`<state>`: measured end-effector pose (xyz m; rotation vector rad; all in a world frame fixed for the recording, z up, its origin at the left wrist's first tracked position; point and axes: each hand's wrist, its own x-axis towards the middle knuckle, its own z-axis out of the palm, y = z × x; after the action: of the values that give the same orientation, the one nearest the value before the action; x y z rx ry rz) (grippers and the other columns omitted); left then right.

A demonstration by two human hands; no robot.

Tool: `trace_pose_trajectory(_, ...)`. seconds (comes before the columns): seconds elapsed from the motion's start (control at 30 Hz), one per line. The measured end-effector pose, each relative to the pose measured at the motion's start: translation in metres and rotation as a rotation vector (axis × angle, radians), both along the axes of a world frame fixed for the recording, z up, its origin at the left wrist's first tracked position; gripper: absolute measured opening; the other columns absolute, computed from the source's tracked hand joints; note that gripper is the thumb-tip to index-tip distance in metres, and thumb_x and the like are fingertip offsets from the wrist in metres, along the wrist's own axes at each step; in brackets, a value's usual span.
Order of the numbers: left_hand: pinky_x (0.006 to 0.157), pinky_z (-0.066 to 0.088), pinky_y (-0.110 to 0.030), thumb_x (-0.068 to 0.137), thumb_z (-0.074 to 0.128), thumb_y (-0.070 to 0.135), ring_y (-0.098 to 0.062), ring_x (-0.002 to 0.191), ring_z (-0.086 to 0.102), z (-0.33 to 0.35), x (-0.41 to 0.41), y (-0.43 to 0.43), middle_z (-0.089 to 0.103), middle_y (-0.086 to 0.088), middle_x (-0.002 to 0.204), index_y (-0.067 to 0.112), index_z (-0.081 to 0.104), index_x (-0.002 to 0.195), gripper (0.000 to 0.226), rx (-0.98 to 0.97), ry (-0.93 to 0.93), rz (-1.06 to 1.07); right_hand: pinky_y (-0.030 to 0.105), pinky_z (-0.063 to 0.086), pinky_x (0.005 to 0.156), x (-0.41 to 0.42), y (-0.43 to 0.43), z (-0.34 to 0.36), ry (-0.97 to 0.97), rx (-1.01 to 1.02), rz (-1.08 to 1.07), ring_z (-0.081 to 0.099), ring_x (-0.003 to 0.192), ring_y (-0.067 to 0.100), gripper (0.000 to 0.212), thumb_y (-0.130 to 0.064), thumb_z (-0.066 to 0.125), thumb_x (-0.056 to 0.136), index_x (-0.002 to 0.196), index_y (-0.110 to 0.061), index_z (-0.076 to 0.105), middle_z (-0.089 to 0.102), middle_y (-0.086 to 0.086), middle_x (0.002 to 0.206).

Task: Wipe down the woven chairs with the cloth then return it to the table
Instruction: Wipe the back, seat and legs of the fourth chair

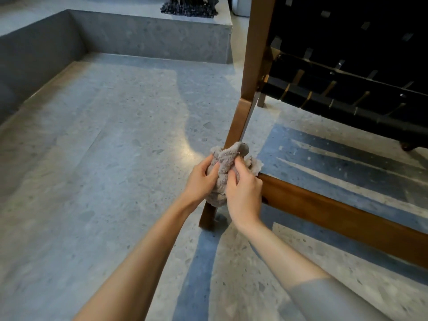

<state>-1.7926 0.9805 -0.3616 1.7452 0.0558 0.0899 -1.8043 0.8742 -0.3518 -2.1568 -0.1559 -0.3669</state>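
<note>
right hand point(243, 193) and left hand point(201, 179): fingers curled, gripping grey cloth point(222, 167) | cloth bunched round chair leg point(234, 133) | step: wiping frame | next: probably the woven seat point(347, 105) | table unseen

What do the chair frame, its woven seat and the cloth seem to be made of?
Chair frame: probably wood, stained brown with a smooth semi-gloss finish; grain streaks and a sheen show. Woven seat: flat black straps, possibly leather or a synthetic; the look leaves it open. Cloth: grey terry-like fabric, matte, with a fuzzy pile.
</note>
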Motion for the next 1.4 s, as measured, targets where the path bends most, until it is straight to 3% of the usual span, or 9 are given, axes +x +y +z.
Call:
trace_pose_trajectory(0.13, 0.067, 0.044, -0.012, 0.098, 0.047, 0.013, 0.009, 0.071, 0.054, -0.013, -0.021, 0.004, 0.062, 0.015, 0.081, 0.014, 0.063, 0.106, 0.018, 0.057, 0.059, -0.001, 0.039, 0.049, 0.098, -0.023, -0.004, -0.025, -0.089, -0.055, 0.020, 0.056, 0.117, 0.014, 0.042, -0.006, 0.056, 0.094, 0.135, -0.013, 0.053, 0.063, 0.005, 0.128)
trace_pose_trajectory(0.3, 0.078, 0.046, -0.037, 0.097, 0.046, 0.009, -0.015, 0.081, 0.053, -0.034, -0.046, 0.005, 0.063, -0.017, 0.093, -0.001, 0.059, 0.104, 0.018, 0.143, 0.140, 0.025, 0.024, 0.042, 0.103, -0.043, -0.008, -0.048, -0.067, -0.044, 0.105, 0.052, 0.122, 0.009, 0.043, 0.002, 0.059, 0.090, 0.131, -0.008, 0.055, 0.052, -0.006, 0.131)
trace_pose_trajectory(0.43, 0.075, 0.047, -0.032, 0.097, 0.049, 0.013, -0.016, 0.079, 0.056, -0.029, -0.054, 0.003, 0.063, -0.010, 0.091, 0.003, 0.060, 0.103, 0.016, 0.109, 0.101, 0.066, 0.011, 0.043, 0.091, -0.050, -0.012, -0.036, -0.098, -0.008, 0.090, 0.064, 0.108, 0.017, 0.041, 0.001, 0.061, 0.089, 0.128, -0.009, 0.057, 0.062, 0.000, 0.124)
trace_pose_trajectory(0.57, 0.097, 0.046, -0.025, 0.094, 0.056, 0.017, -0.007, 0.116, 0.056, 0.016, -0.028, -0.010, 0.062, 0.003, 0.123, 0.016, 0.054, 0.130, 0.036, -0.025, -0.166, 0.214, 0.024, 0.050, 0.082, -0.023, -0.012, 0.009, -0.263, 0.147, -0.069, 0.066, 0.087, 0.019, 0.044, 0.000, 0.058, 0.090, 0.131, -0.014, 0.053, 0.072, 0.008, 0.101)
trace_pose_trajectory(0.73, 0.108, 0.037, -0.027, 0.094, 0.057, 0.018, 0.000, 0.128, 0.042, 0.081, 0.031, -0.027, 0.045, 0.010, 0.141, 0.021, 0.038, 0.143, 0.052, -0.090, -0.299, 0.199, 0.024, 0.043, 0.102, 0.047, -0.013, 0.071, -0.170, 0.320, -0.173, 0.056, 0.120, 0.014, 0.043, -0.010, 0.051, 0.096, 0.139, -0.019, 0.048, 0.061, 0.003, 0.130)
trace_pose_trajectory(0.87, 0.106, 0.041, -0.032, 0.097, 0.052, 0.022, -0.008, 0.130, 0.043, 0.103, 0.064, -0.024, 0.040, 0.001, 0.147, 0.021, 0.027, 0.148, 0.057, -0.134, -0.286, 0.141, 0.018, 0.043, 0.076, 0.090, -0.010, 0.091, -0.049, 0.284, -0.081, 0.058, 0.096, 0.010, 0.033, -0.014, 0.045, 0.095, 0.126, -0.017, 0.058, 0.062, -0.007, 0.100)
trace_pose_trajectory(1.0, 0.094, 0.041, -0.009, 0.101, 0.044, 0.024, -0.004, 0.126, 0.045, 0.101, 0.082, -0.024, 0.043, 0.003, 0.145, 0.024, 0.025, 0.149, 0.052, -0.075, -0.287, 0.063, 0.028, 0.035, 0.078, 0.114, -0.002, 0.088, 0.127, 0.307, 0.051, 0.051, 0.096, 0.019, 0.030, -0.022, 0.036, 0.099, 0.121, -0.010, 0.053, 0.055, 0.001, 0.103)
trace_pose_trajectory(1.17, 0.083, 0.048, -0.013, 0.103, 0.037, 0.023, 0.006, 0.101, 0.060, 0.084, 0.087, -0.022, 0.063, 0.010, 0.114, 0.018, 0.045, 0.137, 0.035, -0.091, -0.255, 0.004, 0.016, 0.034, 0.060, 0.114, 0.004, 0.070, 0.140, 0.273, 0.075, 0.046, 0.073, 0.006, 0.024, -0.029, 0.037, 0.099, 0.079, -0.020, 0.049, 0.046, -0.009, 0.076)
trace_pose_trajectory(1.4, 0.090, 0.048, -0.033, 0.102, 0.036, 0.037, -0.015, 0.103, 0.062, 0.067, 0.088, -0.018, 0.066, -0.001, 0.108, 0.021, 0.056, 0.120, 0.032, -0.159, -0.087, 0.006, 0.026, 0.039, 0.082, 0.109, 0.009, 0.055, 0.048, 0.184, 0.080, 0.052, 0.112, 0.026, 0.056, -0.045, 0.032, 0.094, 0.131, -0.005, 0.044, 0.055, 0.012, 0.122)
